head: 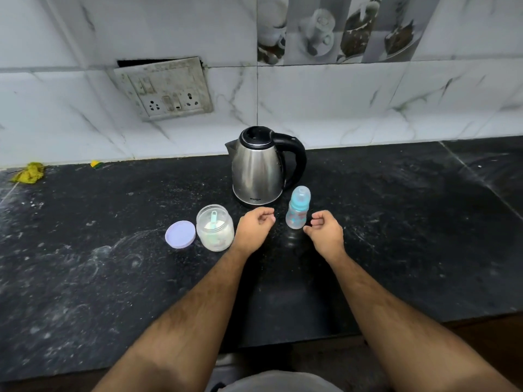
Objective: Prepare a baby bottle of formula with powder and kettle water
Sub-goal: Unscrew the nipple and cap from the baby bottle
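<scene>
The person is getting ready, both the left hand (253,226) and right hand (325,232) curling loosely and holding nothing beside the capped baby bottle (297,210) standing in front of the kettle (259,168), which probably needs opening next.

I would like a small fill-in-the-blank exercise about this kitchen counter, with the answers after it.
1. The purple lid lies to the ____ of the powder jar.
2. A scoop stands inside the ____.
3. The baby bottle stands between the left hand and the ____ hand.
4. Behind the bottle stands a steel ____.

Answers: left; jar; right; kettle
</scene>
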